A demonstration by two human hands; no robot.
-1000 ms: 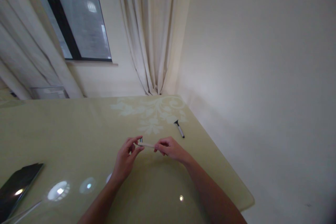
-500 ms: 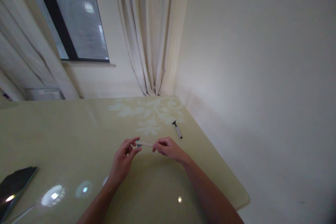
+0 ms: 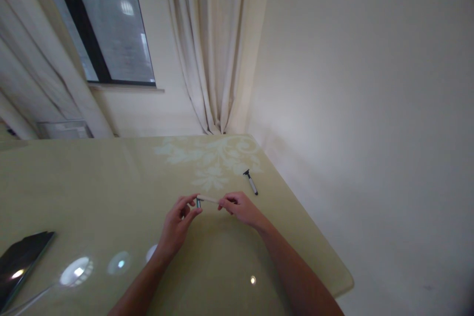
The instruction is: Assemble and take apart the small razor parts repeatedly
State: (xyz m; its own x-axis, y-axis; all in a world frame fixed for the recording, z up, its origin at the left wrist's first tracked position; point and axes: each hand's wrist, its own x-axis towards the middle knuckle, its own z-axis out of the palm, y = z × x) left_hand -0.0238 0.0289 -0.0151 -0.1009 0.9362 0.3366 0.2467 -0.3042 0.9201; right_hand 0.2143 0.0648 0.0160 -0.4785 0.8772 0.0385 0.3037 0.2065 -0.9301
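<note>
Between the thumb and fingertips of my left hand point(image 3: 177, 221) is a small teal-and-dark piece point(image 3: 199, 204), perhaps a razor cartridge, held upright above the table. My right hand point(image 3: 240, 206) pinches one end of a thin, pale stick point(image 3: 209, 199). The stick's other end reaches the top of the small piece, near my left fingertips; whether it has bristles is too small to tell. Just beyond my right hand, a razor point(image 3: 251, 182) with a black head and grey handle lies on the table.
The glossy cream-green table point(image 3: 111, 182) has a white floral pattern at its far end. A dark, shiny flat object point(image 3: 24, 261) lies at the left edge, with a pale cable point(image 3: 35, 299) near it. Curtains point(image 3: 207, 49) hang behind, and a wall point(image 3: 355, 108) borders the right side.
The stick's far end has shifted up to the top of the small piece, which is now turned more upright. Both hands have moved slightly right in view.
</note>
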